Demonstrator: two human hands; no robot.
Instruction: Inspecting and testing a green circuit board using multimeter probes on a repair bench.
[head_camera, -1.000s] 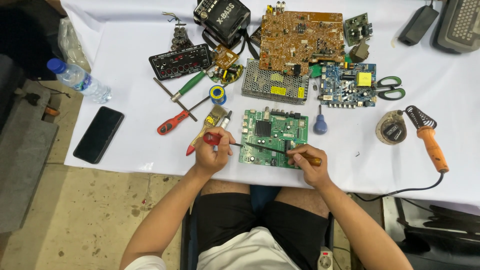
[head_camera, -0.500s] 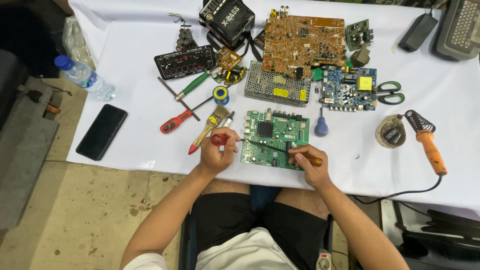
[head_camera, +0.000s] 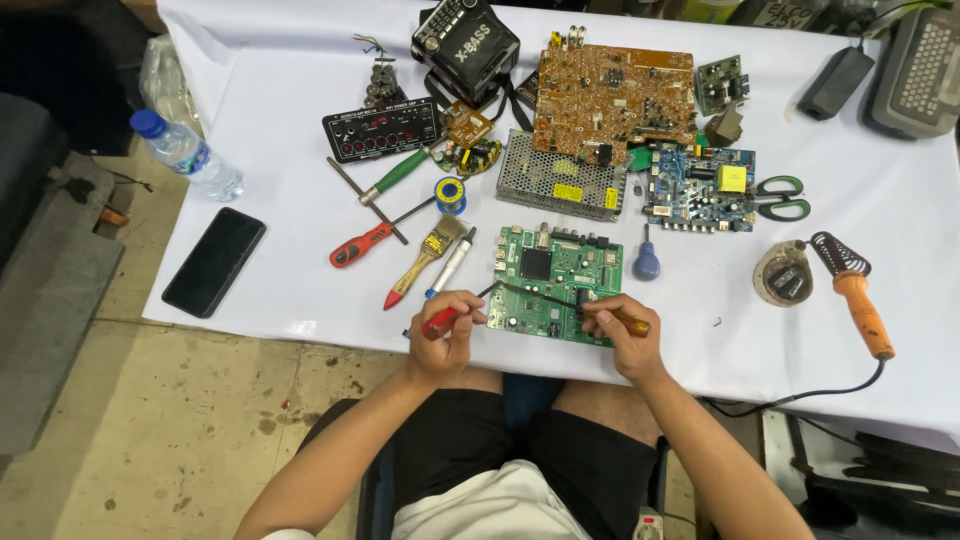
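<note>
A green circuit board (head_camera: 555, 262) lies on the white table (head_camera: 300, 100) near its front edge, straight before me. At the board's near left corner my left hand (head_camera: 448, 330) grips a red-handled tool (head_camera: 436, 322), and a thin dark shaft runs from there across the board. Resting on the near right edge of the board, my right hand (head_camera: 622, 335) holds an orange-handled tool (head_camera: 636, 325) with its dark tip on the board.
Left of the board lie a brush (head_camera: 425, 258), a pen, a red screwdriver (head_camera: 360, 246), a green screwdriver (head_camera: 395, 175) and a black phone (head_camera: 213, 262). A soldering iron (head_camera: 862, 310) lies right. Several other boards, scissors (head_camera: 782, 198) and a water bottle (head_camera: 187, 157) sit beyond.
Both hands stay at the board's near edge with the same tools. The left hand has shifted slightly down and left; the view has drifted a little.
</note>
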